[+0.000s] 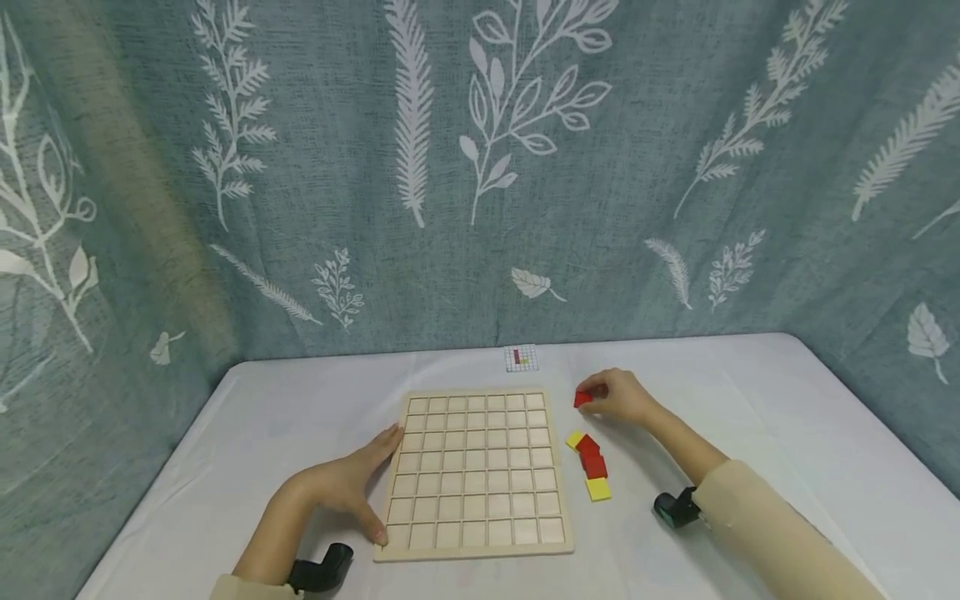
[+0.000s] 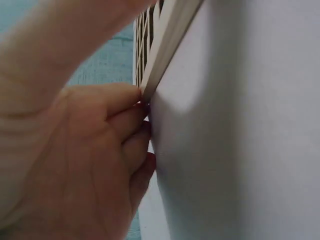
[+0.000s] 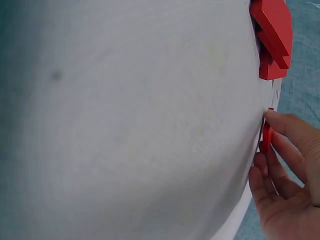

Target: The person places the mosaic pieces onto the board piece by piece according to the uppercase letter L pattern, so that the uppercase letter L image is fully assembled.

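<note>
In the head view a pale wooden grid board (image 1: 472,552) lies on the white table. My left hand (image 1: 337,483) spreads along its left side, fingertips against the upper part of the edge and thumb at the near-left corner. The left wrist view shows those fingertips touching the board's rim (image 2: 167,45). Beyond the board's far-right corner, my right hand (image 1: 621,395) pinches a red square tile (image 1: 582,399) between thumb and fingers, low at the table. Closer to me lie loose red tiles (image 1: 595,466) and yellow tiles (image 1: 598,489), some overlapping, in an uneven row.
Behind the board lies a small printed card (image 1: 521,358) with a grid and a red and yellow pattern. A blue-green leaf-patterned curtain (image 1: 450,275) hangs behind and beside the table (image 1: 315,400). Each wrist carries a black camera mount (image 1: 322,569).
</note>
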Available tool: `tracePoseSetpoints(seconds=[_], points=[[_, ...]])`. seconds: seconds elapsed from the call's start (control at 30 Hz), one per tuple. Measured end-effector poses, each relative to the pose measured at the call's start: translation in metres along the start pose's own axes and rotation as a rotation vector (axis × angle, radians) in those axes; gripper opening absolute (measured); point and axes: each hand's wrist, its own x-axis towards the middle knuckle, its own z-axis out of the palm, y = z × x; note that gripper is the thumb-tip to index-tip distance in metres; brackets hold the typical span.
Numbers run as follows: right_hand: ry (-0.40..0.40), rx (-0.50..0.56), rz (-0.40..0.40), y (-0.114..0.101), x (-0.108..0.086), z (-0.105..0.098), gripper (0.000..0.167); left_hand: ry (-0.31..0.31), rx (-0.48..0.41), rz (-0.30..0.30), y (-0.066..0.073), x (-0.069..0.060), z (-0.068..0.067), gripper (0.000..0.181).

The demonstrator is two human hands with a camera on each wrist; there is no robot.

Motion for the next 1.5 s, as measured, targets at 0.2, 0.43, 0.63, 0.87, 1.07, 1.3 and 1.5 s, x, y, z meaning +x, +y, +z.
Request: tracePoseSetpoints(seconds=[0.2, 0.43, 0.63, 0.87, 1.07, 1.3, 1.5], points=[[0.017, 0.084, -0.06, 0.019, 0.0, 0.003, 0.029, -0.005, 0.049, -0.023, 0.006, 0.003, 0.004, 0.14], [0.036, 0.09, -0.059, 0.004, 0.002, -0.004, 0.027, 0.024, 0.072, -0.053, 0.005, 0.002, 0.003, 0.141], [0.021, 0.104, -0.056, -0.005, 0.003, -0.007, 0.027, 0.055, 0.078, -0.008, 0.004, 0.004, 0.005, 0.139], [0.015, 0.13, -0.092, -0.012, 0.005, -0.008, 0.027, 0.065, 0.091, 0.002, 0.008, 0.012, 0.005, 0.138], [-0.005, 0.158, -0.155, -0.028, 0.009, -0.004, 0.029, 0.052, 0.135, -0.028, 0.012, 0.015, 0.005, 0.137], [-0.028, 0.183, -0.225, -0.053, 0.017, 0.008, 0.028, 0.062, 0.141, -0.035, 0.015, 0.015, 0.006, 0.137], [-0.032, 0.242, -0.238, -0.073, 0.025, 0.02, 0.026, 0.064, 0.131, -0.052, 0.01, 0.015, 0.005, 0.138]])
